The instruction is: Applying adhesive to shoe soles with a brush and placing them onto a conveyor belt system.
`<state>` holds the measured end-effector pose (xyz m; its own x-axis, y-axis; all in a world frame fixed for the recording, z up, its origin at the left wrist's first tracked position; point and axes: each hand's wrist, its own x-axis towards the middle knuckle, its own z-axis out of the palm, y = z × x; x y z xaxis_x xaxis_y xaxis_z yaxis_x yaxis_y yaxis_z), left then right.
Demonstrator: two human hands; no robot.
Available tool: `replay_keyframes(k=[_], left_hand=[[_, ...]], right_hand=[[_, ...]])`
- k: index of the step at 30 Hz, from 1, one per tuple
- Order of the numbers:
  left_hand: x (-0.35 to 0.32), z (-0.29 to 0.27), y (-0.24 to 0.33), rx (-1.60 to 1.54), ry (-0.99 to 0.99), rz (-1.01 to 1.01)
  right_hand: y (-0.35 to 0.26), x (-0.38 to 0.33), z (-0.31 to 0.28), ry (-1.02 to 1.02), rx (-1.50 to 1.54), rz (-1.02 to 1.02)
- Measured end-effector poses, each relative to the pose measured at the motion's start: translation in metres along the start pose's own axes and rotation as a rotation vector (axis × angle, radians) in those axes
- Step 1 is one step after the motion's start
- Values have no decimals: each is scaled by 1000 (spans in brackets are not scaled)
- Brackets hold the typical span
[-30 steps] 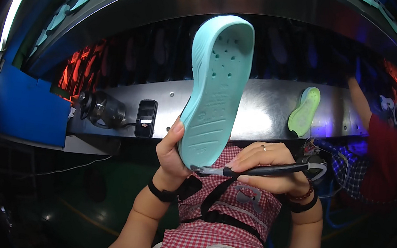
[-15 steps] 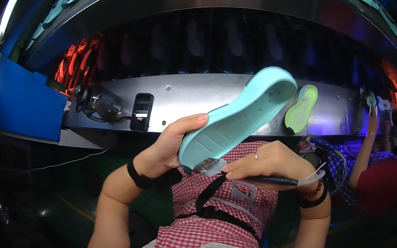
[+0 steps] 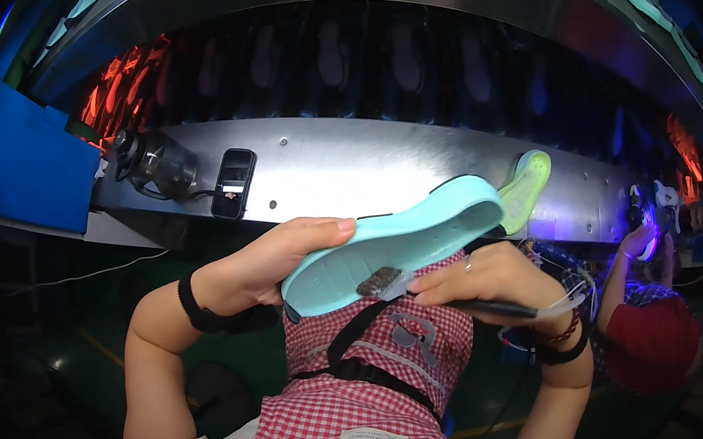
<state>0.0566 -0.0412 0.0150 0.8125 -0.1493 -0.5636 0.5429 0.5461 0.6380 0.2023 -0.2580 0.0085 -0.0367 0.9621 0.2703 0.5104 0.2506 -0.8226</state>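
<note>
A turquoise shoe sole (image 3: 447,217) is tilted in front of me with its hollow inner face toward me. My left hand (image 3: 265,257) is closed on its lower left end, the thumb on the upper edge. My right hand (image 3: 505,280) grips a flat brush (image 3: 385,283) with dark bristles and a black handle. The bristles are against or just over the sole's inner face, near the end that my left hand holds; contact is hard to make out. A pale translucent tube or strip (image 3: 565,303) shows at the handle's end by my right wrist.
A metal bench (image 3: 332,165) runs across ahead. On it are a lime-green sole (image 3: 526,192), a black tray (image 3: 234,184) and a clear container (image 3: 171,166). Dark sole shapes (image 3: 407,59) line the recess beyond. A person in a red cap (image 3: 649,344) works at the right.
The sole has tipped lower and flatter, its far end dropping, and now overlaps the lime-green sole from my view. The brush has moved from the sole's lower end edge onto its inner face.
</note>
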Motion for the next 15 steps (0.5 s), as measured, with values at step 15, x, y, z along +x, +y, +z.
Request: replay_keyframes(k=[15], left_hand=[[-13, -20, -7, -74, 68, 32]], right_hand=[[-2, -4, -12, 191, -9, 55]])
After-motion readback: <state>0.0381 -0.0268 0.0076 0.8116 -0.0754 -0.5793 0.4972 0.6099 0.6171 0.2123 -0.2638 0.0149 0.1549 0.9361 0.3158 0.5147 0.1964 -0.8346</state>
